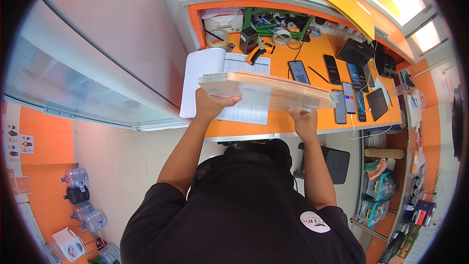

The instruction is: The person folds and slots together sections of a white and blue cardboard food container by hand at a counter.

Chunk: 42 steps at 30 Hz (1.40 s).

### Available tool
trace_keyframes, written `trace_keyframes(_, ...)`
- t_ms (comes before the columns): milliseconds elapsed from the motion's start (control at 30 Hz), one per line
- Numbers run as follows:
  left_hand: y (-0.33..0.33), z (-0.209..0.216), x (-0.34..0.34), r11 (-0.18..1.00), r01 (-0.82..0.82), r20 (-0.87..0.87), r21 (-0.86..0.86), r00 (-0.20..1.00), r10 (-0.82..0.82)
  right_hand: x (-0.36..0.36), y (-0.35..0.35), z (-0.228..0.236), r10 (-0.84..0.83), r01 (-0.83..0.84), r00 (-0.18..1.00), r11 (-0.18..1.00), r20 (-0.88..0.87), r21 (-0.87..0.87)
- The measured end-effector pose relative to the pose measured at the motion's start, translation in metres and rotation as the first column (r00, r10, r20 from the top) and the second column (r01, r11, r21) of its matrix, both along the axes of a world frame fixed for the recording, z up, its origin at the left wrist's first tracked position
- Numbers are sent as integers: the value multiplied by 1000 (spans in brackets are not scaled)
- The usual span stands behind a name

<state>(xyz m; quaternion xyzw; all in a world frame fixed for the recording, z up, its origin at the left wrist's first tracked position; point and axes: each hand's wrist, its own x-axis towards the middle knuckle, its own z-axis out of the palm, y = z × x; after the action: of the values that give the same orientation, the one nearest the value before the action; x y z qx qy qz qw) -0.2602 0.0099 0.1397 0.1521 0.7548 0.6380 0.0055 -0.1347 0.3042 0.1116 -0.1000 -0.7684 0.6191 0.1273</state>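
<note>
A long, flat stack of thin layers [271, 89], pale and glossy as if in clear wrap, is held edge-on above the orange desk [281, 121]. My left hand [210, 103] is closed on its left end, thumb along the near side. Near its right end, my right hand [305, 121] grips the lower edge, with some fingers hidden beneath. What the layers are made of, I cannot tell. Behind and below the stack lies an open ledger [202, 76] with printed tables, partly covered by it.
Several phones lie at right, including a black phone [331, 69], with white cables [360, 134] hanging over the front edge. An orange handheld tool [255, 55], a black box [248, 40] and tape rolls sit under the shelf [293, 4]. A glass-fronted cabinet [107, 78] stands left.
</note>
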Motion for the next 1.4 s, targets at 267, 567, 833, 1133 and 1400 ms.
trace_keyframes(267,3,-20,-10,995,25,113,-100,994,-13,-14,2,-40,-75,76,996,997,48,-13)
trace_keyframes(567,-5,28,16,969,-39,169,-244,982,83,5,-17,17,-43,43,998,999,47,1)
trace_keyframes(833,-10,-54,29,911,-28,316,-411,933,171,-10,-21,-32,-80,-25,939,954,334,299)
trace_keyframes(1133,1,-65,27,825,61,393,-562,898,201,-13,-41,-29,-397,-28,718,805,572,593)
trace_keyframes(1400,4,-56,38,900,46,396,-433,907,145,-11,-42,-27,-461,-64,640,765,615,640)
